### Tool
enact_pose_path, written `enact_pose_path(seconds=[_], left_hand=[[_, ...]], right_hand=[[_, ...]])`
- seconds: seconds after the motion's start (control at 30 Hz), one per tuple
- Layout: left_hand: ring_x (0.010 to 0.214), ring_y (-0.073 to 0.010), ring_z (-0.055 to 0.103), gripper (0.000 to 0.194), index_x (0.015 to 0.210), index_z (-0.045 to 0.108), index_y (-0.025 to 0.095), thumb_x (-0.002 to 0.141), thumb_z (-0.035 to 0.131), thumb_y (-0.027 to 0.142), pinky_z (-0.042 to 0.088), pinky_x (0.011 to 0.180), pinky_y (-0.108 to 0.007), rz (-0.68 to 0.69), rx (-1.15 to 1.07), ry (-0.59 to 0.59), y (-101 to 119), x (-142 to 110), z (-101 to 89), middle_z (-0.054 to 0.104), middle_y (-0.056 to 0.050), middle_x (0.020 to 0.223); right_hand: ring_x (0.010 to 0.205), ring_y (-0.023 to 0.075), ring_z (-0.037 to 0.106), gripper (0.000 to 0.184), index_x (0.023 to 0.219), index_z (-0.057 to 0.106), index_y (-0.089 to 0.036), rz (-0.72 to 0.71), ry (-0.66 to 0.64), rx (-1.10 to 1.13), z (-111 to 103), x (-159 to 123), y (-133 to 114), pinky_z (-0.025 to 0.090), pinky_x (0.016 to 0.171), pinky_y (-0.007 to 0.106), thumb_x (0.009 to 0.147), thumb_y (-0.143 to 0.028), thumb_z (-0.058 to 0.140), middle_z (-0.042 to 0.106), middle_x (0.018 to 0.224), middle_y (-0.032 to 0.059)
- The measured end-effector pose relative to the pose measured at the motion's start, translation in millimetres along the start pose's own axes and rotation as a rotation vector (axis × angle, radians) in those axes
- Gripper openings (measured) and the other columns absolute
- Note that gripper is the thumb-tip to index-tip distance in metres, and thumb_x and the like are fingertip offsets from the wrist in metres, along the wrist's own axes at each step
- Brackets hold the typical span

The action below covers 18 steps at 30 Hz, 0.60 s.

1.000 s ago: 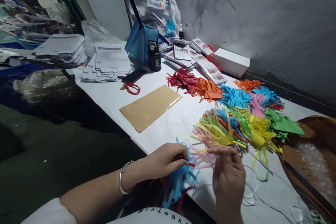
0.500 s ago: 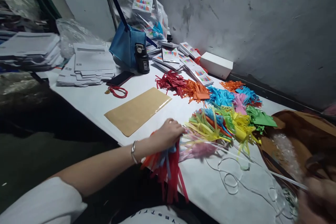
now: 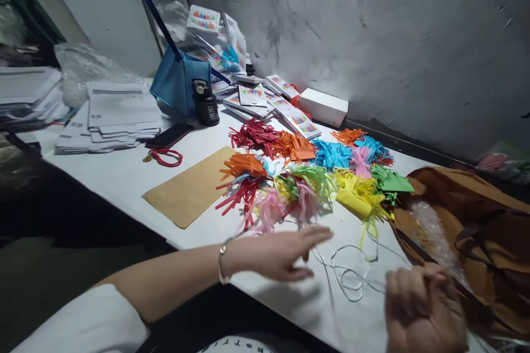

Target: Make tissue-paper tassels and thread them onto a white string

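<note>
My left hand (image 3: 281,252) is stretched out over the table's front part, fingers extended and thumb apart, holding nothing. Just beyond it lies a bunch of paper tassels: an orange tassel (image 3: 244,165), a red tassel (image 3: 239,198) and pink tassels (image 3: 271,207). At the lower right my right hand (image 3: 426,309) is closed with curled fingers; what is inside them is hidden. A thin white cord (image 3: 351,281) lies in loose loops between the two hands.
Behind are more tassels, blue (image 3: 333,153) and yellow (image 3: 358,193). A brown envelope (image 3: 190,187) lies left of them. Farther back stand a black bottle (image 3: 206,105), a blue bag (image 3: 176,80) and printed packs (image 3: 252,95). A brown bag (image 3: 488,231) sits at the right.
My left hand has let go of the red, orange and blue tassels, which now lie on the table, and moved right. My right hand has come inward; the taut cord is slack.
</note>
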State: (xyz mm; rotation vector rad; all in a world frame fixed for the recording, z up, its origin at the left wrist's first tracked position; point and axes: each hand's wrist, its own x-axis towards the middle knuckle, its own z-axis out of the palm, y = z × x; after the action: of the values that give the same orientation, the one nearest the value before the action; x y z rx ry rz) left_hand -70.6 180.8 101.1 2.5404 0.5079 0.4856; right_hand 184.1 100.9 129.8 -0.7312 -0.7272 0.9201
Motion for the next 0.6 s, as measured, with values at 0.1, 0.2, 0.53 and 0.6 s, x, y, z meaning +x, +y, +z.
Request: enact_pose_path(seconds=[0.1, 0.2, 0.53, 0.6], left_hand=[[0.100, -0.0223, 0.068, 0.074, 0.151, 0.031, 0.010, 0.090, 0.063, 0.037, 0.054, 0.085, -0.027, 0.048, -0.160, -0.100, 21, 5, 44.3, 0.056, -0.021, 0.139], [0.090, -0.0199, 0.069, 0.029, 0.122, 0.062, 0.018, 0.098, 0.048, 0.024, 0.053, 0.079, -0.026, -0.039, -0.174, -0.043, 15, -4, 56.9, 0.074, -0.010, 0.102], [0.080, -0.0174, 0.066, 0.029, 0.106, 0.066, 0.019, 0.098, 0.042, 0.032, 0.052, 0.073, -0.026, -0.586, -0.075, 0.532, -26, -97, -5.5, 0.073, -0.004, 0.091], [0.070, -0.0141, 0.058, 0.026, 0.102, 0.066, 0.018, 0.096, 0.048, 0.036, 0.050, 0.067, -0.024, -0.807, -0.134, 0.839, -28, -112, -14.7, 0.065, 0.000, 0.078]], right_hand=[[0.039, 0.0068, 0.015, 0.017, 0.081, 0.058, -0.021, 0.097, -0.045, 0.142, 36, -13, 17, 0.020, 0.037, 0.020, 0.094, -0.030, 0.064, 0.028, 0.048, -0.0118], [0.039, 0.0071, 0.012, 0.017, 0.081, 0.058, -0.021, 0.118, -0.030, 0.179, 37, -18, 12, 0.018, 0.037, 0.021, 0.093, -0.031, 0.065, 0.026, 0.048, -0.0120], [0.041, 0.0058, 0.021, 0.019, 0.080, 0.055, -0.019, -0.132, 0.341, -0.042, -88, -1, -16, 0.027, 0.042, 0.018, 0.085, -0.030, 0.070, 0.029, 0.051, -0.0111], [0.040, 0.0050, 0.021, 0.025, 0.073, 0.050, -0.019, -0.224, 0.403, -0.167, -111, 9, -21, 0.027, 0.042, 0.018, 0.082, -0.032, 0.069, 0.027, 0.050, -0.0113]])
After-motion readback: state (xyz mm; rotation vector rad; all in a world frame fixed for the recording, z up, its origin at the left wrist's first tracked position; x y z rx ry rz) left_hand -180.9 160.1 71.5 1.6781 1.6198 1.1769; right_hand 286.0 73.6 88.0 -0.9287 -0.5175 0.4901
